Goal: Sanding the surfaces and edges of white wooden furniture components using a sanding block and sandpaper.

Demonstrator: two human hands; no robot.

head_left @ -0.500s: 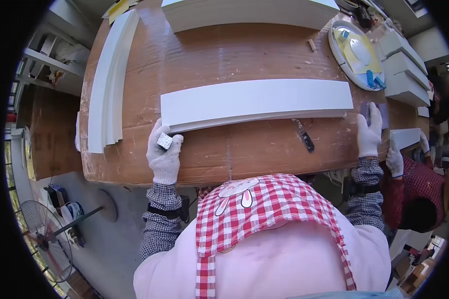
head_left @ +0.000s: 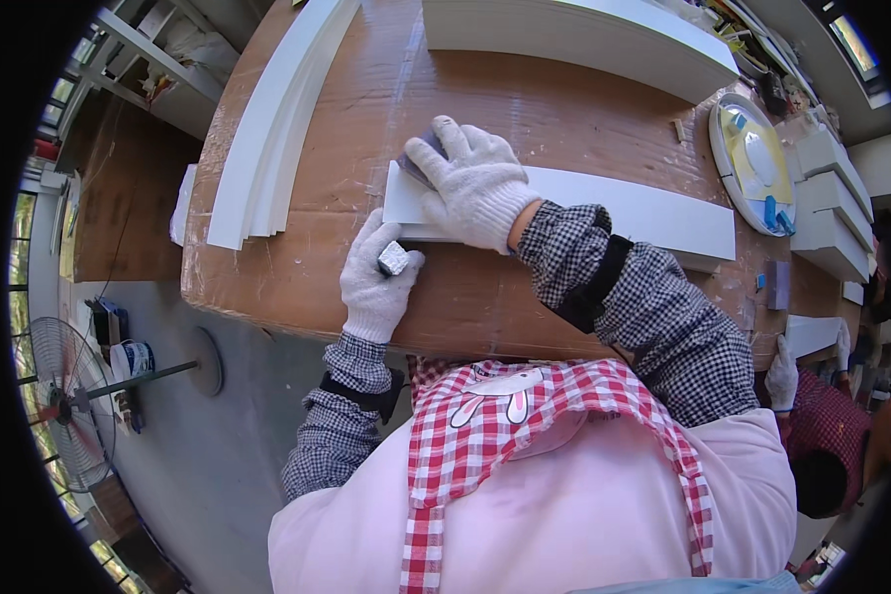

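A long white board (head_left: 624, 203) lies across the table in front of me, with at least one more layer showing beneath its front edge. My left hand (head_left: 374, 282), in a white knit glove, is at the board's near left corner. Between its thumb and fingers sits a small silvery block (head_left: 393, 258). My right hand (head_left: 475, 188), gloved likewise, reaches across to the board's left end. Its fingers are closed on a flat grey-purple block (head_left: 421, 163), pressed near the end edge; the palm hides part of it. My right forearm covers the board's middle front.
White strips (head_left: 277, 129) lie stacked at the left, and a larger white stack (head_left: 574, 40) stands at the back. A round white tray (head_left: 720, 148) with blue pieces is at right. Another grey-purple block (head_left: 778, 285) lies near a co-worker's gloved hand (head_left: 781, 376).
My right hand has swung from the table's right side to the board's left end, now holding the grey-purple block. My left hand stays at the corner. The black-handled cutter is now hidden.
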